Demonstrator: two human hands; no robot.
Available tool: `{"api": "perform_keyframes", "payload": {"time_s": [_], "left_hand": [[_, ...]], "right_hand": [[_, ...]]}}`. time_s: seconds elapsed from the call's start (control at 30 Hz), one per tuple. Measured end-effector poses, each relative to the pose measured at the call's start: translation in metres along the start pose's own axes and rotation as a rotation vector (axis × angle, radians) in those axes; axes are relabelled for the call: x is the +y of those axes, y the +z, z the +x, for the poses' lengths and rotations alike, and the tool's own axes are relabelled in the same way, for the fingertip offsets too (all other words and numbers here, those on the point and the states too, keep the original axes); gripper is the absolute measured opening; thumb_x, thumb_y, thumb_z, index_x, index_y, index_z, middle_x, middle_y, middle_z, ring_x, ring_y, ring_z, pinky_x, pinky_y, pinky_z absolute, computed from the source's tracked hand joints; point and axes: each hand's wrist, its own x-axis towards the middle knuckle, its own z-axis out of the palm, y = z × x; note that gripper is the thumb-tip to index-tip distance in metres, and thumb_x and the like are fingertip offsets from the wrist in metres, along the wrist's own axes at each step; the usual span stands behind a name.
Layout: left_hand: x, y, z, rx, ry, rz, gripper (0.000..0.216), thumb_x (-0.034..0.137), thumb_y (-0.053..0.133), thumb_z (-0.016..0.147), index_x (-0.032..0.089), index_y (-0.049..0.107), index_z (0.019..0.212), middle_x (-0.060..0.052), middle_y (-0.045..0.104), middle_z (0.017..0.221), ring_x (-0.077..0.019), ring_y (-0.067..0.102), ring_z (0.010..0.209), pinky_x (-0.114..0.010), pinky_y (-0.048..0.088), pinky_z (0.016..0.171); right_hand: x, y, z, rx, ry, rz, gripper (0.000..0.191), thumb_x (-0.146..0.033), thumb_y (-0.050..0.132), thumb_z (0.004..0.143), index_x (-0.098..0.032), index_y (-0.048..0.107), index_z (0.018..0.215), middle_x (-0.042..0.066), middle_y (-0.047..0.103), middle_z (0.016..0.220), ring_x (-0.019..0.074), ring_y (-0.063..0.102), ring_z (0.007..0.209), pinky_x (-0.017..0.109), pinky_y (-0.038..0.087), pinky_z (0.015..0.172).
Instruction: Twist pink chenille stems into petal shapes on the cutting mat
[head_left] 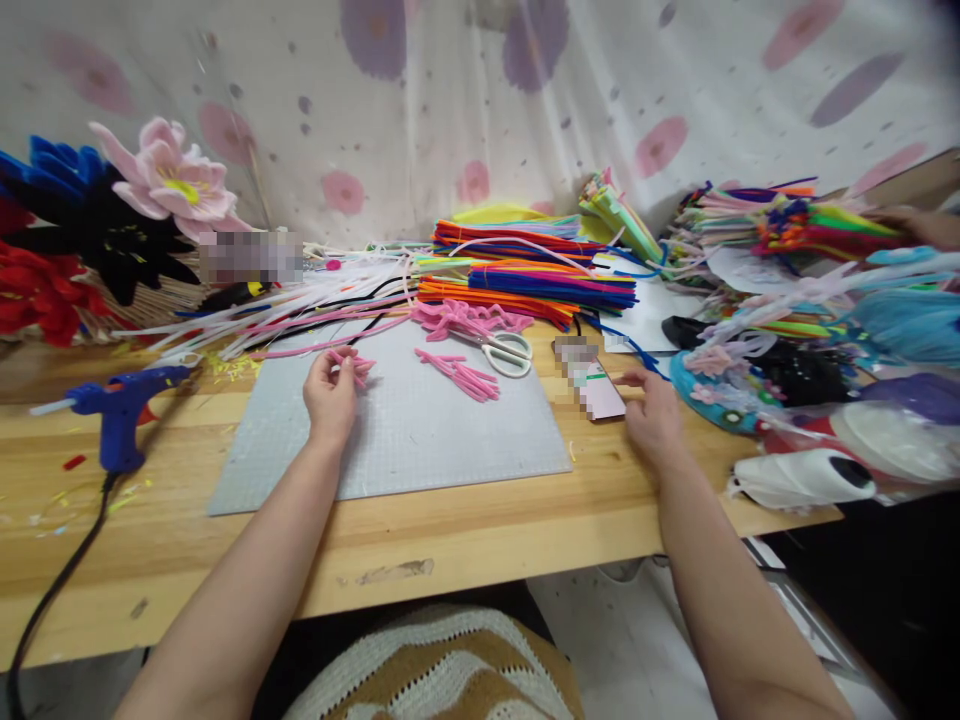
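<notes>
My left hand (328,395) is closed around a small bunch of pink pipe cleaner pieces (363,368) over the left side of the grey cutting mat (420,450). More cut pink pipe cleaners (459,376) lie on the mat to its right. Behind them rest white-handled scissors (510,354) and a heap of bent pink pipe cleaners (469,320). On the wooden table, my right hand (656,420) is at the right edge of a phone (592,385), fingers apart and nothing held. Whether its fingertips touch the phone I cannot tell.
At the left lies a blue glue gun (124,410) with a black cord. Fuzzy flowers (176,180) stand behind it. Bundles of coloured pipe cleaners (525,275) line the back. A white spool (802,478) sits near the right front edge. Another person's hand (919,225) reaches in far right.
</notes>
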Motion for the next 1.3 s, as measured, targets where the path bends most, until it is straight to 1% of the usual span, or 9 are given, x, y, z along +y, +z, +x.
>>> {"api": "perform_keyframes", "payload": {"time_s": [0.17, 0.3, 0.47, 0.6, 0.77, 0.87, 1.03, 1.13, 1.3], "left_hand": [[-0.001, 0.002, 0.001, 0.011, -0.008, -0.043, 0.015, 0.026, 0.054, 0.075, 0.017, 0.054, 0.087, -0.004, 0.062, 0.086, -0.0124, 0.066, 0.073, -0.022, 0.051, 0.062], [-0.002, 0.003, 0.001, 0.023, -0.014, -0.068, 0.014, 0.024, 0.056, 0.074, 0.017, 0.053, 0.085, -0.004, 0.062, 0.085, -0.0143, 0.066, 0.077, -0.021, 0.051, 0.058], [-0.002, 0.003, -0.001, 0.021, -0.028, -0.072, 0.015, 0.022, 0.056, 0.073, 0.017, 0.054, 0.087, -0.004, 0.061, 0.087, -0.0141, 0.066, 0.075, -0.023, 0.053, 0.059], [-0.003, 0.001, -0.001, 0.02, -0.074, -0.044, 0.019, 0.023, 0.057, 0.072, 0.017, 0.053, 0.09, -0.005, 0.061, 0.093, -0.012, 0.066, 0.067, -0.022, 0.052, 0.055], [-0.002, 0.001, 0.0, -0.004, -0.077, -0.037, 0.02, 0.025, 0.056, 0.072, 0.017, 0.053, 0.09, -0.005, 0.062, 0.093, -0.0117, 0.066, 0.065, -0.021, 0.052, 0.052], [-0.001, 0.001, -0.001, -0.008, -0.077, -0.032, 0.019, 0.025, 0.056, 0.072, 0.017, 0.053, 0.09, -0.005, 0.062, 0.091, -0.0111, 0.065, 0.064, -0.021, 0.052, 0.052], [-0.002, 0.001, 0.0, -0.013, -0.061, -0.03, 0.018, 0.025, 0.056, 0.072, 0.017, 0.054, 0.089, -0.004, 0.062, 0.089, -0.011, 0.065, 0.064, -0.021, 0.052, 0.051], [-0.003, 0.001, 0.0, -0.008, -0.064, -0.04, 0.019, 0.025, 0.056, 0.072, 0.017, 0.054, 0.088, -0.004, 0.062, 0.088, -0.0114, 0.065, 0.065, -0.021, 0.052, 0.051], [-0.005, 0.001, 0.0, 0.008, -0.068, -0.045, 0.02, 0.025, 0.057, 0.071, 0.017, 0.054, 0.089, -0.004, 0.061, 0.087, -0.0134, 0.065, 0.072, -0.021, 0.053, 0.052]], "right_hand": [[0.003, -0.009, -0.008, -0.026, 0.028, 0.006, 0.038, -0.006, 0.039, 0.059, -0.019, 0.051, 0.092, 0.008, 0.06, 0.091, 0.024, 0.056, 0.09, 0.043, 0.043, 0.084], [0.003, -0.008, -0.008, -0.036, 0.032, 0.019, 0.038, -0.006, 0.039, 0.06, -0.019, 0.051, 0.094, 0.008, 0.06, 0.092, 0.023, 0.056, 0.089, 0.041, 0.043, 0.083], [-0.004, 0.002, 0.016, -0.09, -0.027, -0.006, 0.043, -0.006, 0.038, 0.061, -0.019, 0.052, 0.099, 0.009, 0.06, 0.097, 0.0238, 0.054, 0.093, 0.042, 0.043, 0.084], [-0.018, 0.017, 0.042, -0.17, -0.115, -0.018, 0.046, -0.005, 0.04, 0.059, -0.02, 0.052, 0.101, 0.009, 0.06, 0.102, 0.025, 0.052, 0.1, 0.042, 0.041, 0.088], [-0.03, 0.032, 0.059, -0.266, -0.191, -0.031, 0.043, -0.003, 0.041, 0.06, -0.02, 0.055, 0.097, 0.009, 0.061, 0.098, 0.0258, 0.052, 0.098, 0.041, 0.042, 0.087], [-0.027, 0.029, 0.058, -0.217, -0.169, -0.037, 0.045, -0.002, 0.039, 0.06, -0.019, 0.055, 0.098, 0.01, 0.061, 0.1, 0.0256, 0.051, 0.099, 0.042, 0.042, 0.088], [-0.014, 0.014, 0.041, -0.087, -0.048, -0.042, 0.045, -0.003, 0.04, 0.059, -0.018, 0.054, 0.099, 0.009, 0.061, 0.101, 0.0267, 0.05, 0.1, 0.044, 0.04, 0.088], [-0.007, 0.008, 0.026, -0.055, 0.005, -0.051, 0.043, -0.004, 0.04, 0.06, -0.019, 0.055, 0.097, 0.008, 0.061, 0.1, 0.0259, 0.051, 0.098, 0.043, 0.041, 0.087], [-0.004, 0.004, 0.007, -0.038, 0.003, -0.04, 0.04, -0.004, 0.038, 0.061, -0.018, 0.055, 0.095, 0.008, 0.061, 0.095, 0.0247, 0.052, 0.094, 0.042, 0.041, 0.086]]}}
